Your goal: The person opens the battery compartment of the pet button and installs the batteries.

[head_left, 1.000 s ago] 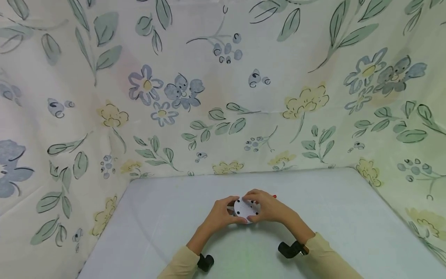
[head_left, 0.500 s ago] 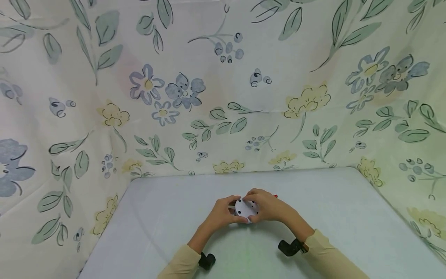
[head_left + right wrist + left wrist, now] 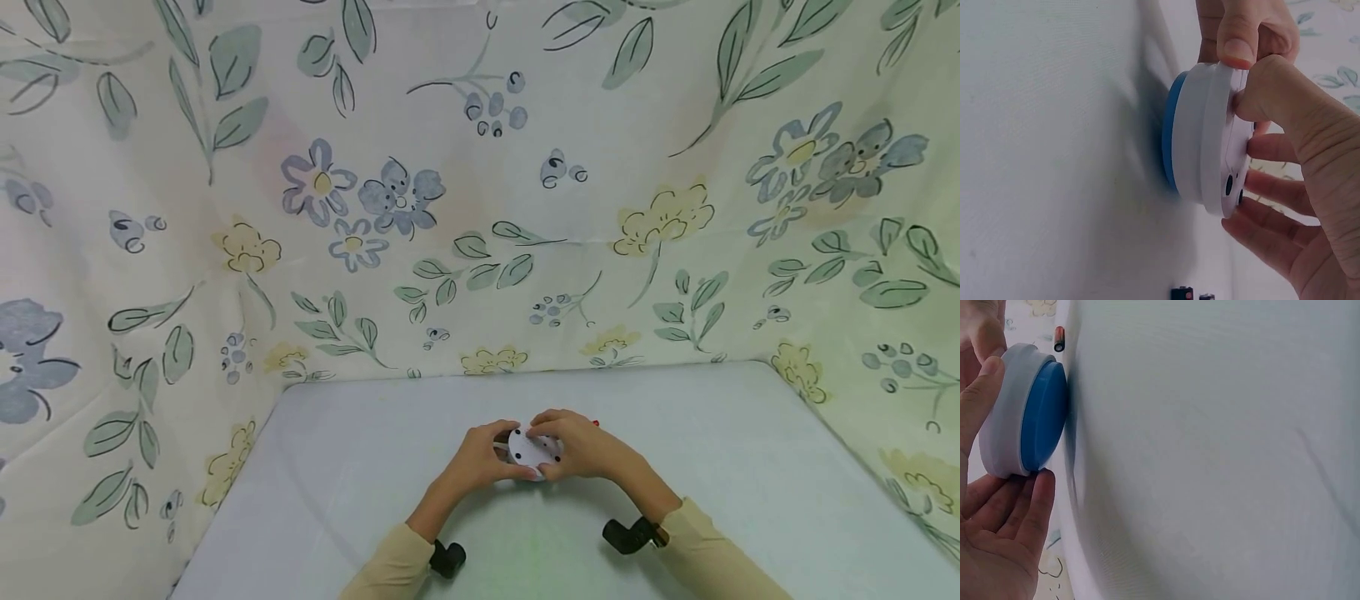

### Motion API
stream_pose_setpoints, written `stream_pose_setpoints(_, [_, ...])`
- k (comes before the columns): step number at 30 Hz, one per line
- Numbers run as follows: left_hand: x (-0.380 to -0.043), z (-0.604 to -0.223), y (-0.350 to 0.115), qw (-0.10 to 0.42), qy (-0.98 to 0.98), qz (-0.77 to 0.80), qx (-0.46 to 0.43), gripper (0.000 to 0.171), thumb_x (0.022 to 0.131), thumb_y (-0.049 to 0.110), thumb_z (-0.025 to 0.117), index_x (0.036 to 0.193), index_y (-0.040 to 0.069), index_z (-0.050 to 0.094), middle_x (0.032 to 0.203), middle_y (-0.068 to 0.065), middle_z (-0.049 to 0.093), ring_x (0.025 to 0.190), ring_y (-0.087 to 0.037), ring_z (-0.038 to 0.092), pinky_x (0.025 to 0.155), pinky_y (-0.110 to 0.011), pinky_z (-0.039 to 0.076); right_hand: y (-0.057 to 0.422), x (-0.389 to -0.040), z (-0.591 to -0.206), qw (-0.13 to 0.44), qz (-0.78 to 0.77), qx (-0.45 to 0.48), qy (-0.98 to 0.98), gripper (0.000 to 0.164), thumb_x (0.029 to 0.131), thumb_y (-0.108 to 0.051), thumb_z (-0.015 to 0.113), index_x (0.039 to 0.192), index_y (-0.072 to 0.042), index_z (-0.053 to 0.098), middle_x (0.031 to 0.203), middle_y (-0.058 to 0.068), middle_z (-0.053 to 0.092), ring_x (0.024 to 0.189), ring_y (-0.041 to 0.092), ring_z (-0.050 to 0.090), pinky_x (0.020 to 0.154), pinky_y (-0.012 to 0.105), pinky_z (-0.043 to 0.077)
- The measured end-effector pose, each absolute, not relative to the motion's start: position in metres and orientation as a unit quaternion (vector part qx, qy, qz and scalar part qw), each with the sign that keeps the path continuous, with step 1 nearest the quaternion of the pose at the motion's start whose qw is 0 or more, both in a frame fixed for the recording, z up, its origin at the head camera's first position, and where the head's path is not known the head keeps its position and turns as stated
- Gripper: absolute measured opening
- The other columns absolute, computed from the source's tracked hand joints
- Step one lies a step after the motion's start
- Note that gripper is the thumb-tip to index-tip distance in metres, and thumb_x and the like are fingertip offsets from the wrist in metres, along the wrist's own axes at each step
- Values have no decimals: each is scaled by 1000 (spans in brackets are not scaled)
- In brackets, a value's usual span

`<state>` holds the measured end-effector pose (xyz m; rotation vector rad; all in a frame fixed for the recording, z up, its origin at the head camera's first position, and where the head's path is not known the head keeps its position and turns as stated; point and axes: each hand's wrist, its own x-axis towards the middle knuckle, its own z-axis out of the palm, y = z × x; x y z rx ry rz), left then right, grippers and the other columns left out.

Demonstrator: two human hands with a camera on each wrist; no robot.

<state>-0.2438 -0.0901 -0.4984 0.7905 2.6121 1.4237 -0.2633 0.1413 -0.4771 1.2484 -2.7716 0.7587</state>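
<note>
A round push button (image 3: 528, 450) with a white casing is between both hands. Its back, dotted with dark spots, faces up, and its blue dome (image 3: 1046, 419) points down, close over the table. My left hand (image 3: 480, 454) grips the casing from the left, with thumb and fingers on opposite sides of the rim. From the right, my right hand (image 3: 585, 446) holds it too. In the right wrist view, the thumb of the right hand (image 3: 1316, 162) bends onto the back face, while its other fingertips touch the back near its edge. Part of the back is hidden behind the right hand.
A red and black battery (image 3: 1059, 339) lies beyond the push button in the left wrist view. Two dark battery ends (image 3: 1182, 294) show at the bottom of the right wrist view. A floral cloth (image 3: 480, 208) hangs around the white table (image 3: 360, 450).
</note>
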Motion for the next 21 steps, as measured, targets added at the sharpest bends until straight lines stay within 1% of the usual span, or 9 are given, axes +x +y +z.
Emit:
stream_pose_setpoints(4, [-244,-497,-89,33,848,463,258,76,76,28,93,136,-4,59,126,-12,66,100,-21,70,83,-29,56,145,-261,-479,11,262,401,-878,43,80,-22,83,119,-7,74,124,5,65,113,23,60,90,42,52])
stream_pose_setpoints(11, [-246,-496,-87,31,845,464,262,75,76,28,93,136,-2,60,126,-12,66,100,-20,70,82,-24,54,151,-263,-485,18,279,395,-875,42,81,-21,82,121,-10,74,127,4,64,113,22,60,88,41,53])
stream_pose_setpoints(15, [-246,-496,-87,28,845,464,265,75,76,26,94,135,-4,60,125,-13,66,99,-21,70,81,-26,55,153,-263,-486,16,287,393,-873,41,82,-22,80,121,-10,74,129,7,64,115,24,60,89,43,53])
stream_pose_setpoints(21, [-245,-495,-87,31,857,448,251,75,76,31,93,135,0,61,125,-11,67,101,-18,69,81,-25,55,154,-262,-491,11,305,387,-870,40,83,-21,79,122,-12,73,133,6,62,122,26,57,94,49,49])
